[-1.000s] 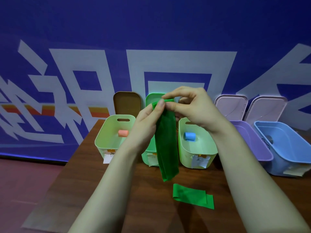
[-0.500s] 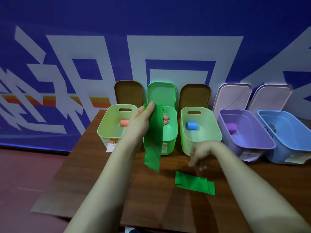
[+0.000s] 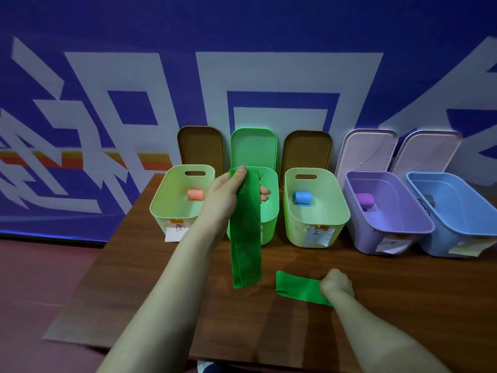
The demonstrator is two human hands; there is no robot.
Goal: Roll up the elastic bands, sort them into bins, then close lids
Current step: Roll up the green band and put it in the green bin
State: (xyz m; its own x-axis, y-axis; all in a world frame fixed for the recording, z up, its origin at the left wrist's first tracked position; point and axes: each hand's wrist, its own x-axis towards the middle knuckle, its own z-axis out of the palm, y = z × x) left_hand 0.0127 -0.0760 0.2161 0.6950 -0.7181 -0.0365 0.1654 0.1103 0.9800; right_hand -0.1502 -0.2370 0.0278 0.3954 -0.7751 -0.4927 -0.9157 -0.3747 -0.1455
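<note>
Nearest, on the tabletop [image 3: 188,305], the right hand [image 3: 336,284] sits knuckles-up on the right end of the flat band [image 3: 295,288], a green strip lying crosswise. Its fingers are curled under and hidden, so I cannot tell whether they pinch the strip or only rest on it.

Further out and higher, the left hand [image 3: 227,196] pinches the top of the hanging band [image 3: 246,238], also green. The thumb lies on the near face and the fingers curl behind, with fingertips showing past the right edge. This band drops straight down, doubled, and its lower end is just left of the flat band, not touching it.

Behind stands a row of five open bins. From the left:
- The first bin [image 3: 161,208], pale green, holds an orange roll [image 3: 195,194].
- The green bin [image 3: 270,208] is partly hidden by the hanging band.
- The third bin [image 3: 322,216], pale green, holds a blue roll [image 3: 302,198].
- The purple bin [image 3: 395,211] holds a purple roll [image 3: 364,201].
- The blue bin [image 3: 451,208] holds something dark that I cannot make out.

Paper labels [image 3: 174,232] hang on the bin fronts.

Farthest back, a lid leans upright behind each bin, among them the green lid [image 3: 254,146], against a blue wall [image 3: 242,28] with white shapes.
</note>
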